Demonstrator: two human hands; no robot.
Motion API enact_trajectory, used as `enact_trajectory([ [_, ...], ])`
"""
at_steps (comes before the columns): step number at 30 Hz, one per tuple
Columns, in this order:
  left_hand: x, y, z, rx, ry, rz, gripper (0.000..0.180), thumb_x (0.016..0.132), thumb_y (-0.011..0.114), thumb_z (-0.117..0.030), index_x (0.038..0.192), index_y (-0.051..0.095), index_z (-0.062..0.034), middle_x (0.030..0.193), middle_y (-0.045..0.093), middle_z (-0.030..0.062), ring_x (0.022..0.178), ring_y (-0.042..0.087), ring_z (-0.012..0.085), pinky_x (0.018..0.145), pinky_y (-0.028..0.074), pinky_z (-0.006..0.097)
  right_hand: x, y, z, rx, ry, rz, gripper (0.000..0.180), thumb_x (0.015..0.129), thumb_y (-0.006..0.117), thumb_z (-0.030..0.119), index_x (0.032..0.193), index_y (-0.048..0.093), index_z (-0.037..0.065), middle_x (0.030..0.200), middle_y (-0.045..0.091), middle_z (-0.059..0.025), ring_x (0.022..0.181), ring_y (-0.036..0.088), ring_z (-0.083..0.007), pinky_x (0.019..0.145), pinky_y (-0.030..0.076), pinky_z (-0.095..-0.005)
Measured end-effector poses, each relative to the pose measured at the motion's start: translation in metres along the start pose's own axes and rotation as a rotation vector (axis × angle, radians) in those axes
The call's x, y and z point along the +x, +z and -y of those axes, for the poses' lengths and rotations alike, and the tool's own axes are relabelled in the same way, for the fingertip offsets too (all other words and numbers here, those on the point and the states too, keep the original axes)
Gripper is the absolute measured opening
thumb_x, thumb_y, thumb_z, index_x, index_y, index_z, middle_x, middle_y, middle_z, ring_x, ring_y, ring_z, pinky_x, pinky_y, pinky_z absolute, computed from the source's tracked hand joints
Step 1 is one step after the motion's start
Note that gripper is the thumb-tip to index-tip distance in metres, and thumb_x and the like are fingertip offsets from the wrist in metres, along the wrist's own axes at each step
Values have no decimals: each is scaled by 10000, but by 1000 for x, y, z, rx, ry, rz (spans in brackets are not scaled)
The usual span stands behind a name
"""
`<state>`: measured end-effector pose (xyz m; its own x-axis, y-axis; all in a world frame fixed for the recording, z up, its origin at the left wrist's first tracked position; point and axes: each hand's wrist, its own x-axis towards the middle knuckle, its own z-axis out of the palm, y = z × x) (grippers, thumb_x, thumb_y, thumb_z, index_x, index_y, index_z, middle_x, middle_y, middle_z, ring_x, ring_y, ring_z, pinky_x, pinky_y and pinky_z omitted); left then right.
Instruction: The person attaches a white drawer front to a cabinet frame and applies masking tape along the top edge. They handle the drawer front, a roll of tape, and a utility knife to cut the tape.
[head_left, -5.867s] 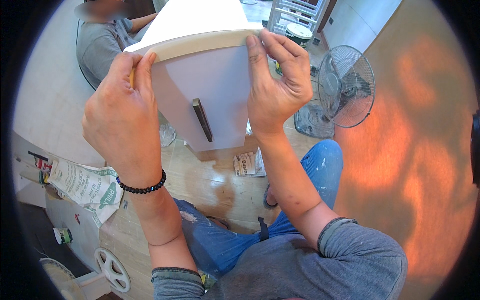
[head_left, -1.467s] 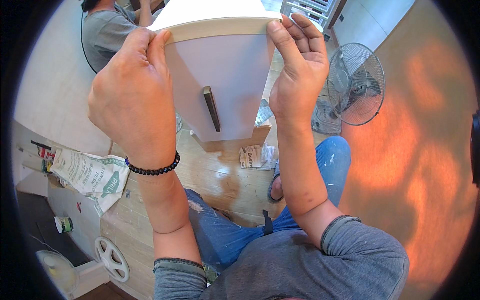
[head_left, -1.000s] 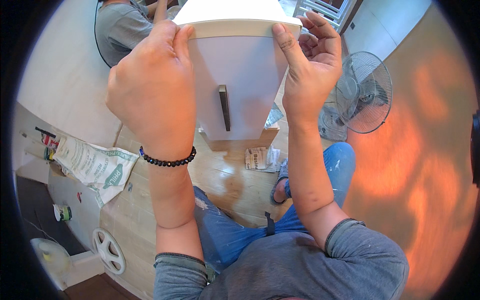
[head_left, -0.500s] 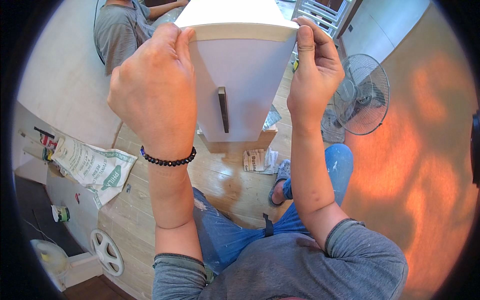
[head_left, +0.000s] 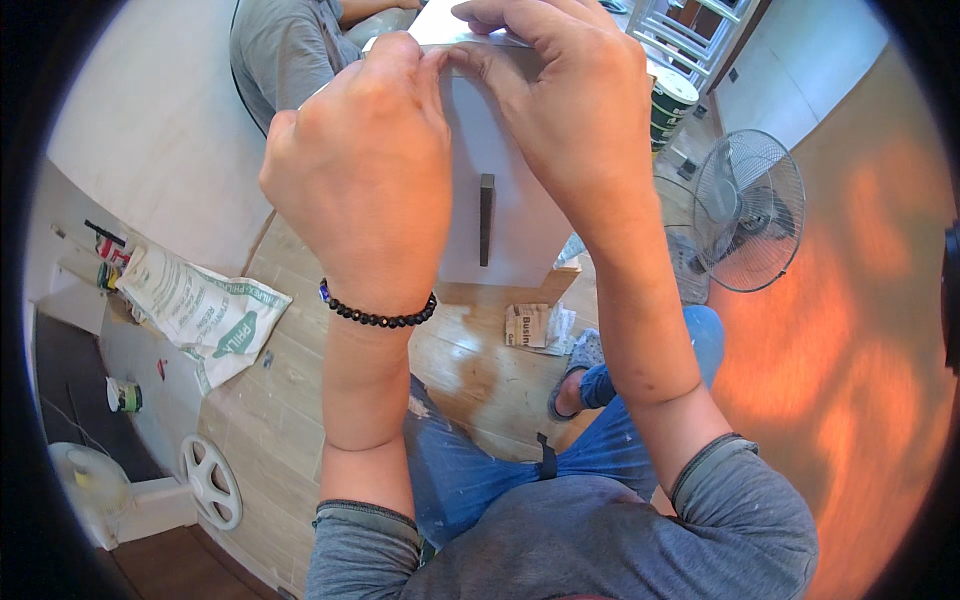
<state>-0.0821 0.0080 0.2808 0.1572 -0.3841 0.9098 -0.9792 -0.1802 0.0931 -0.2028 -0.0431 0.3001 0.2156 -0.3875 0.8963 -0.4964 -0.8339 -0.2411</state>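
Note:
A white cabinet (head_left: 522,232) with a dark bar handle (head_left: 487,220) stands in front of me. A cream strip (head_left: 515,58) runs along the top edge of its front, mostly covered by my fingers. At the left corner my left hand (head_left: 365,170) is closed, thumb and forefinger pinching the strip; a black bead bracelet (head_left: 380,320) circles that wrist. My right hand (head_left: 575,110) grips around the middle of the edge, with its thumb on the front and its fingers over the top. The two thumbs are close together.
A standing fan (head_left: 750,210) and several stacked paint cans (head_left: 672,100) are at the right. Another person's grey sleeve (head_left: 285,55) shows at the far left. A printed sack (head_left: 205,320), a white wheel (head_left: 210,482) and folded newspaper (head_left: 527,325) lie on the floor.
My right hand has moved left from the right corner to the middle of the edge, near my left hand. My left hand still pinches at the left corner. The view has shifted slightly.

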Motion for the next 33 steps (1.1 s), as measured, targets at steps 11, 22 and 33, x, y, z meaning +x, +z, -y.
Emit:
enact_trajectory([
  [11,5,-23,-3,-29,-66,274,234,935,721,-417,990,742,-190,816,732,140,752,700,393,628,536,460,-1,9,-12,34,68,-4,244,777,824,108,991,752,16,930,731,-152,923,678,-331,785,537,-416],
  [22,2,-18,21,-272,-166,205,277,864,778,-334,1031,736,-117,786,733,103,740,738,273,603,519,379,-2,2,-4,39,-5,-63,240,759,843,113,958,744,21,886,714,-156,842,681,-324,756,535,-401],
  [33,14,-7,39,-631,-169,193,174,928,684,-120,1018,682,29,781,704,228,719,722,349,633,514,378,-4,1,3,40,-20,-53,254,745,849,97,955,740,3,911,728,-160,843,693,-306,771,538,-374],
])
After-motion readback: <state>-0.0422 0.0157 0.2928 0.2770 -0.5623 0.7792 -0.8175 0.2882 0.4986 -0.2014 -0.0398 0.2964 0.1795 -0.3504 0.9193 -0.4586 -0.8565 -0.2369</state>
